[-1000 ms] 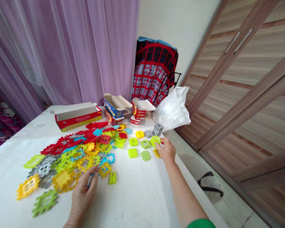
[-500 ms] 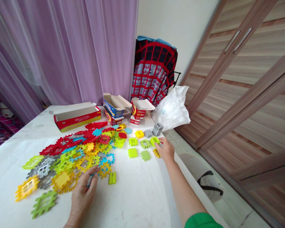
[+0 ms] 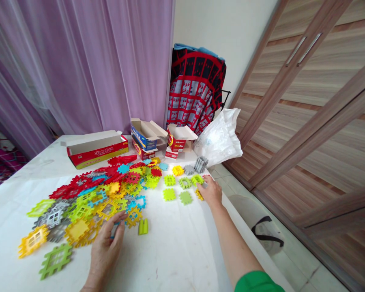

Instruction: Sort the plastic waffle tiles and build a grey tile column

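Interlocking plastic waffle blocks point(image 3: 88, 207) in red, yellow, lime, grey and blue lie in a wide heap on the table. My left hand point(image 3: 105, 247) rests at the heap's near edge, with a small blue block point(image 3: 113, 231) between its fingers. A lime upright piece point(image 3: 142, 226) stands just beyond those fingers. My right hand point(image 3: 211, 192) is at the table's right side, its fingertips beside a yellow block point(image 3: 199, 194) and a small red piece point(image 3: 206, 176). Several lime blocks point(image 3: 169, 194) lie in a loose group to its left.
Open red and blue cartons point(image 3: 95, 150) stand at the back of the white table point(image 3: 176, 255), beside a grey block stack point(image 3: 201, 164) and a white plastic bag point(image 3: 218, 138). The table's right edge point(image 3: 249, 239) drops to a tiled floor.
The whole view shifts slightly left and upward as my head moves. Both hands stay nearly in place, and no block visibly changes position.
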A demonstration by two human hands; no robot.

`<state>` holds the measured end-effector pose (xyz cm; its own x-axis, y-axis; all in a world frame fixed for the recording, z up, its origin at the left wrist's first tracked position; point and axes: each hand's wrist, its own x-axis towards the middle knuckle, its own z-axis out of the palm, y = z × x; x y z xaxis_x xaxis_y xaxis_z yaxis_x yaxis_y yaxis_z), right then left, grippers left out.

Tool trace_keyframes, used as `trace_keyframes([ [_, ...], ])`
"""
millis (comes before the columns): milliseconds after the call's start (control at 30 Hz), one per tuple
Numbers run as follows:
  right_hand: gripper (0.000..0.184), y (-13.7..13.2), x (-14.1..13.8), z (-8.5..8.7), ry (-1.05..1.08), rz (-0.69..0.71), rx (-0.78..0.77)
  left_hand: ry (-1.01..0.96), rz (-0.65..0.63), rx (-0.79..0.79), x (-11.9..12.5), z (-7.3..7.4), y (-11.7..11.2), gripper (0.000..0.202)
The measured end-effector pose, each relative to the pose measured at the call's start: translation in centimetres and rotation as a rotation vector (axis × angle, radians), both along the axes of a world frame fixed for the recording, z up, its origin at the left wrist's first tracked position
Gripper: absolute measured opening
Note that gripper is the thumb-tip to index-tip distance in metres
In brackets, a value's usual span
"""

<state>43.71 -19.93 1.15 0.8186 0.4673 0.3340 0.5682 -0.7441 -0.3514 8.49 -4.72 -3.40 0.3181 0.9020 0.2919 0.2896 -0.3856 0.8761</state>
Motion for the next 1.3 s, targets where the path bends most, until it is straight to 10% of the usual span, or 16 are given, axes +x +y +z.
trace_keyframes([
  [833,0.032,-0.5,-0.5,-0.6,-0.145,0.028,0.138,0.008,-0.011,-0.008,-0.1,0.3,0.0,0.042],
  [1033,0.017,-1.0,-7.8,-2.2,-0.279,0.375,0.376,0.019,-0.014,-0.005,-0.1,0.4,0.0,0.041],
  [1300,0.02,-0.4,-16.6,-2.1,-0.088,0.74,0.292,0.009,-0.008,0.022,-0.1,0.8,-0.1,0.04],
])
